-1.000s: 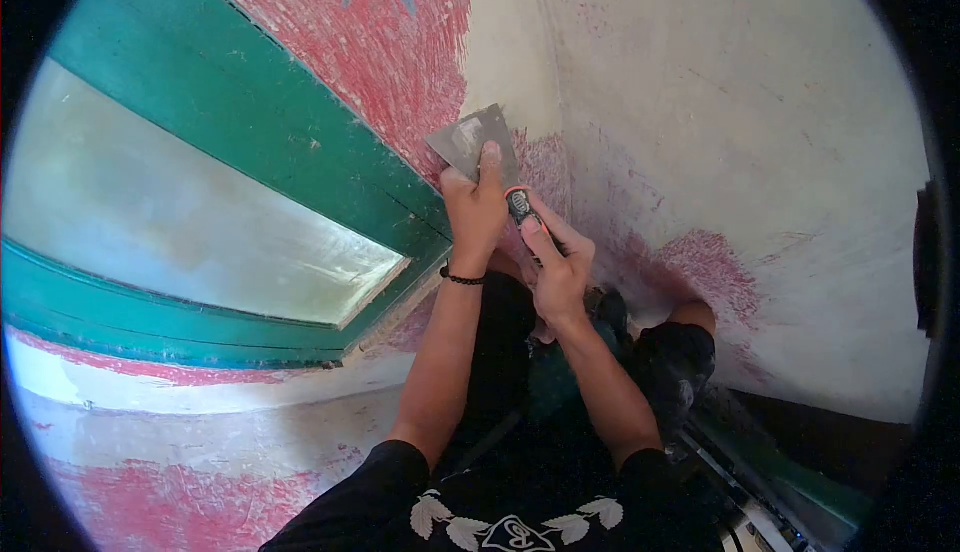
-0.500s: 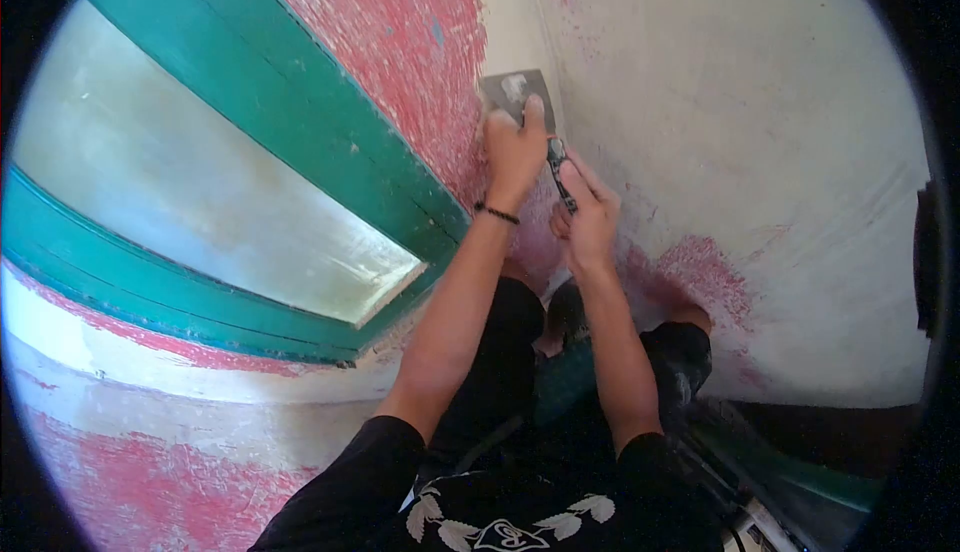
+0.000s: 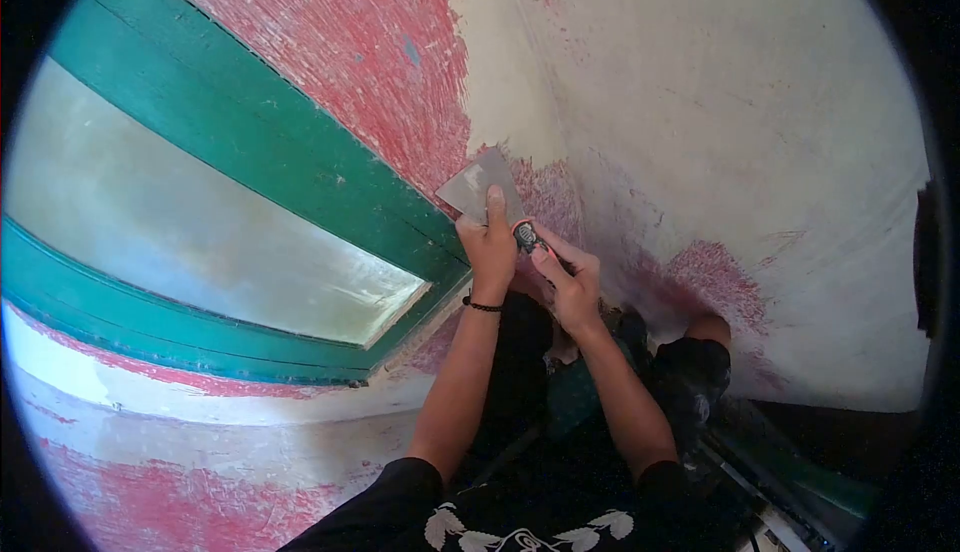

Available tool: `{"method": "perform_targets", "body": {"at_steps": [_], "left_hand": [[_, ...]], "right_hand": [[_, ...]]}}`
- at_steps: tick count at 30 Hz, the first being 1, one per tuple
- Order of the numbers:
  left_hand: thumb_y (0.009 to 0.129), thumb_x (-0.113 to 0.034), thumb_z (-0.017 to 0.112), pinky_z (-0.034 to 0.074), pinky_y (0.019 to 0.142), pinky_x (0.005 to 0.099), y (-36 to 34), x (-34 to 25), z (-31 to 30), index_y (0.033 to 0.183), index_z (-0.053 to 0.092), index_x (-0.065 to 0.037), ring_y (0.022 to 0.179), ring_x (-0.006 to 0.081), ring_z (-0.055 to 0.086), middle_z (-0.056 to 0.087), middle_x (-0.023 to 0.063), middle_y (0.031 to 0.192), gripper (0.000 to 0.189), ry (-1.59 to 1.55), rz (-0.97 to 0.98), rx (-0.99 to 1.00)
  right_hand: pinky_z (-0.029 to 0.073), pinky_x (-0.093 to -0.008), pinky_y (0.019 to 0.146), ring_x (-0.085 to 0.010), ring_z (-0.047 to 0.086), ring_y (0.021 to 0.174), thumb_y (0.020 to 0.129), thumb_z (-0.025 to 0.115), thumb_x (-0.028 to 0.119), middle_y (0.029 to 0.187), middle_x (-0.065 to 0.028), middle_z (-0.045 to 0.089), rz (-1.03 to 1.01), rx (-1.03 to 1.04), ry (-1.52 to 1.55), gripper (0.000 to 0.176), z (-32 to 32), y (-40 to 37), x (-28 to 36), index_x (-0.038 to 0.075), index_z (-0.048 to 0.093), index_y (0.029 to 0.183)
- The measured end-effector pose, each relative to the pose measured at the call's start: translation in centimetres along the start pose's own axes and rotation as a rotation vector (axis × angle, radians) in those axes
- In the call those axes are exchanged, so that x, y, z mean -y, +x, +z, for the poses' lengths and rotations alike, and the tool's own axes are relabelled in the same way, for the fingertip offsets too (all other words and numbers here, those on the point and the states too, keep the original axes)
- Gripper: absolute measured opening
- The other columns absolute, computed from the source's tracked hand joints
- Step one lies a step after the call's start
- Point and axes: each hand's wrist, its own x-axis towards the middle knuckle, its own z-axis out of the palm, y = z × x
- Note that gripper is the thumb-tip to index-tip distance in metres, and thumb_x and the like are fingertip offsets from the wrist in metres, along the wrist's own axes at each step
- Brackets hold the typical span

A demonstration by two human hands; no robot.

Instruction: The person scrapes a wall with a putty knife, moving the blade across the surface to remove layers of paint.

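Observation:
A putty knife (image 3: 468, 188) with a wide metal blade is between both hands, close to the wall and the green frame. My left hand (image 3: 487, 254) holds the blade, one finger laid along its face, and wears a dark beaded bracelet on the wrist. My right hand (image 3: 572, 292) is closed around the black handle, whose lower part is hidden in the palm. Beyond the blade, a smooth cream patch of filler (image 3: 505, 62) borders scratched red paint (image 3: 370, 52) on the wall.
To the left is a green wooden frame (image 3: 250, 112) with a pale glass pane (image 3: 200, 202). A greyish-white wall (image 3: 720, 132) with a red worn spot (image 3: 720, 282) stands on the right. My bent legs are below. A dark green object (image 3: 800, 472) lies at lower right.
Both hands have drawn the putty knife down toward me and slightly left. Its blade has tilted and come off the cream patch, nearer the green frame.

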Motion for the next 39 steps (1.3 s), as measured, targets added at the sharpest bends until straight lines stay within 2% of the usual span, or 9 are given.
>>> {"method": "perform_targets", "body": {"at_steps": [12, 17, 21, 22, 25, 28, 30, 34, 39], "left_hand": [[0.099, -0.022, 0.059, 0.044, 0.060, 0.0300, 0.5, 0.4, 0.2, 0.089, 0.064, 0.007, 0.068, 0.0091, 0.053, 0.062, 0.0016, 0.075, 0.031, -0.061, -0.108, 0.003], [0.098, -0.022, 0.059, 0.044, 0.058, 0.0317, 1.5, -0.7, 0.5, 0.089, 0.064, 0.006, 0.066, 0.0100, 0.053, 0.061, 0.0036, 0.071, 0.030, 0.044, 0.041, 0.070], [0.098, -0.023, 0.059, 0.045, 0.058, 0.0334, 4.5, -1.7, 3.3, 0.090, 0.063, 0.006, 0.065, 0.0118, 0.054, 0.061, 0.0048, 0.069, 0.030, -0.031, 0.039, 0.157], [0.098, -0.022, 0.059, 0.045, 0.059, 0.0335, 5.2, -0.9, 4.0, 0.090, 0.063, 0.006, 0.065, 0.0122, 0.054, 0.062, 0.0050, 0.070, 0.030, -0.011, 0.154, 0.125], [0.098, -0.022, 0.059, 0.046, 0.062, 0.0334, 6.3, 0.1, 5.0, 0.089, 0.063, 0.006, 0.068, 0.0127, 0.055, 0.063, 0.0052, 0.073, 0.030, 0.012, 0.325, 0.086], [0.098, -0.022, 0.059, 0.047, 0.065, 0.0324, 4.5, 0.1, 3.9, 0.089, 0.063, 0.006, 0.071, 0.0119, 0.056, 0.064, 0.0049, 0.077, 0.030, -0.021, 0.122, 0.133], [0.098, -0.022, 0.059, 0.047, 0.066, 0.0315, 3.3, 0.1, 2.6, 0.089, 0.063, 0.006, 0.073, 0.0112, 0.055, 0.064, 0.0046, 0.080, 0.030, 0.007, -0.015, 0.152], [0.099, -0.022, 0.059, 0.045, 0.062, 0.0314, 1.5, -0.2, 0.6, 0.086, 0.062, 0.006, 0.070, 0.0100, 0.053, 0.062, 0.0027, 0.076, 0.031, 0.042, 0.017, 0.095], [0.099, -0.023, 0.058, 0.045, 0.061, 0.0308, 1.1, -0.7, -0.5, 0.088, 0.063, 0.006, 0.069, 0.0100, 0.054, 0.061, 0.0035, 0.075, 0.031, 0.066, -0.008, 0.104]], "right_hand": [[0.047, -0.0275, 0.093, -0.0123, 0.059, 0.102, 0.094, 0.064, 0.009, 0.117, -0.0103, 0.067, 0.058, -0.071, -0.045, 0.035, 0.8, 0.1, 1.0, -0.007, 0.061, 0.126], [0.046, -0.0219, 0.067, -0.0063, 0.056, 0.078, 0.094, 0.065, 0.011, 0.093, -0.0004, 0.065, 0.015, -0.129, -0.094, 0.035, 0.8, 0.7, -0.1, -0.002, 0.063, 0.126], [0.031, -0.0200, 0.049, -0.0021, 0.041, 0.058, 0.093, 0.066, 0.014, 0.076, 0.0076, 0.053, 0.030, -0.183, -0.021, 0.035, 0.6, 3.2, 1.7, 0.003, 0.065, 0.126], [0.027, -0.0202, 0.047, -0.0016, 0.037, 0.054, 0.093, 0.066, 0.015, 0.073, 0.0089, 0.050, 0.012, -0.196, 0.016, 0.035, 0.6, 3.8, 2.1, 0.005, 0.066, 0.126], [0.027, -0.0208, 0.047, -0.0012, 0.037, 0.056, 0.093, 0.066, 0.015, 0.074, 0.0088, 0.051, -0.024, -0.151, -0.017, 0.035, -0.2, 4.2, 2.2, 0.004, 0.066, 0.126], [0.041, -0.0208, 0.058, -0.0044, 0.051, 0.067, 0.094, 0.066, 0.015, 0.084, 0.0031, 0.062, -0.011, -0.151, -0.079, 0.035, -0.7, 3.5, 1.3, 0.002, 0.065, 0.126], [0.046, -0.0235, 0.076, -0.0086, 0.057, 0.084, 0.094, 0.065, 0.014, 0.099, -0.0034, 0.066, -0.078, -0.139, -0.142, 0.036, -0.8, 3.0, -0.2, -0.002, 0.063, 0.126], [0.041, -0.0284, 0.101, -0.0151, 0.057, 0.112, 0.094, 0.065, 0.011, 0.125, -0.0130, 0.063, -0.128, -0.097, -0.112, 0.038, 0.1, 1.2, -1.9, -0.008, 0.060, 0.127], [0.045, -0.0255, 0.092, -0.0124, 0.057, 0.104, 0.095, 0.063, 0.009, 0.117, -0.0101, 0.065, 0.032, -0.126, 0.057, 0.038, 1.4, -0.3, -1.3, -0.009, 0.058, 0.128]]}}
